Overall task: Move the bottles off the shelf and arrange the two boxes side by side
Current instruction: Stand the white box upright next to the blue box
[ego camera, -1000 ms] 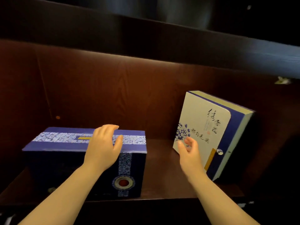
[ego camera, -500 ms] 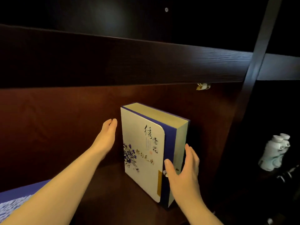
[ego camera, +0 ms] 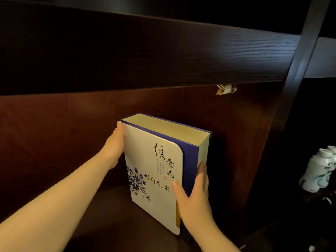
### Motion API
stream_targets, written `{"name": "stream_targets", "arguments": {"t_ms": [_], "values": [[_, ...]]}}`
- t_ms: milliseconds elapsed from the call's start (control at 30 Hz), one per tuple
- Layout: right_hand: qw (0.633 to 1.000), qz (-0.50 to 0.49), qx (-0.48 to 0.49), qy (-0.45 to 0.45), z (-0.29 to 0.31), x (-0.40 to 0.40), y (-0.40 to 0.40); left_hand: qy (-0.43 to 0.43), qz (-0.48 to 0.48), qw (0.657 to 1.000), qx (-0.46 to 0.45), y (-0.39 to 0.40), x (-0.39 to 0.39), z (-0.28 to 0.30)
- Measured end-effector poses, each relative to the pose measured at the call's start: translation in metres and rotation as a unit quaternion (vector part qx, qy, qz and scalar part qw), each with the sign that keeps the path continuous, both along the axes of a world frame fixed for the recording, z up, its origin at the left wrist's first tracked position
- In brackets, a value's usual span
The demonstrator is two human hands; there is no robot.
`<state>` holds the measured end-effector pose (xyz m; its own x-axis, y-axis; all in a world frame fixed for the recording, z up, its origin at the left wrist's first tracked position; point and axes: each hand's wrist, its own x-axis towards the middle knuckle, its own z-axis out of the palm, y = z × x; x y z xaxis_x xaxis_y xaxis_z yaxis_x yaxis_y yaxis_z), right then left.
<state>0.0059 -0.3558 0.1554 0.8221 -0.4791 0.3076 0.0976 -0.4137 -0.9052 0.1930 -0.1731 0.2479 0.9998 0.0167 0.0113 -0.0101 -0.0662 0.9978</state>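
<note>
The fingers [ego camera: 201, 171] of the right hand [ego camera: 195, 199] now press flat on the right side of the white box [ego camera: 154, 171], with the thumb lying on its front. Half a second ago that hand was only near the box, not touching. The left hand [ego camera: 113, 146] has come in too, and it now cups the top left edge of the box, its fingers close together. So both hands squeeze the box from 2 sides, and I think it is ready to be lifted or slid. The box stands up on the shelf [ego camera: 112, 224], leaning on the brown back wall. The 2 bottles [ego camera: 320, 171] sit well to the right of the box, past the dark post. The blue box is not in view.
</note>
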Motion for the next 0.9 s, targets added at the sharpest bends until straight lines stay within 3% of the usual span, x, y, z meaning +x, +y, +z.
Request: {"name": "stream_targets", "arguments": {"t_ms": [233,433,900], "values": [[0.992,0.057,0.099,-0.044,0.005,0.011,0.000,-0.046,-0.007,0.997,0.061,0.052,-0.037,0.003],[0.983,0.132,0.113,-0.061,0.012,0.012,0.012,-0.053,0.041,0.992,0.107,0.084,-0.084,0.004],[0.968,0.171,0.177,-0.057,0.009,-0.005,0.018,-0.056,0.076,0.983,0.159,0.130,-0.195,0.010]]}}
